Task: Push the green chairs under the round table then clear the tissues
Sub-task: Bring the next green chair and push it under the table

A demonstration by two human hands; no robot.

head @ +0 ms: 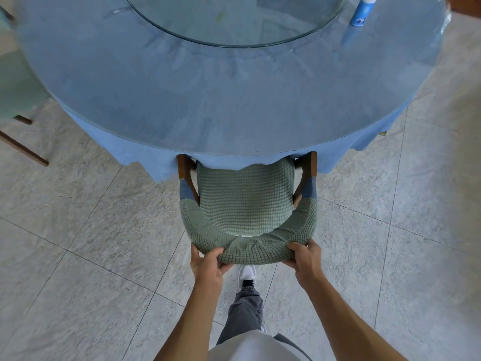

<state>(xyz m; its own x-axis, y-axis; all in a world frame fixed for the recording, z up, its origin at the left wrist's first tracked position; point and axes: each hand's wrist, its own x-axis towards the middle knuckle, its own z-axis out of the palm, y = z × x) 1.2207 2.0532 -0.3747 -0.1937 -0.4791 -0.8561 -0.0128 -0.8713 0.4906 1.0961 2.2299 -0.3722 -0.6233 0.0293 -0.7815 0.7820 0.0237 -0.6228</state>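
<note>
We note chair-pushing step: left hand (pixel 207 259) and right hand (pixel 304 256) clamped on backrest of green chair (pixel 244 196), seat front under round table (pixel 208 100). Next: straight shove, armrests clearing tablecloth (pixel 145 162).

The blue-clothed, glass-topped round table (pixel 234 105) overhangs the front of the green knit-covered chair (pixel 247 204), closing the way ahead. Bare grey tiled floor (pixel 91 243) lies open on both sides of the chair.
</note>
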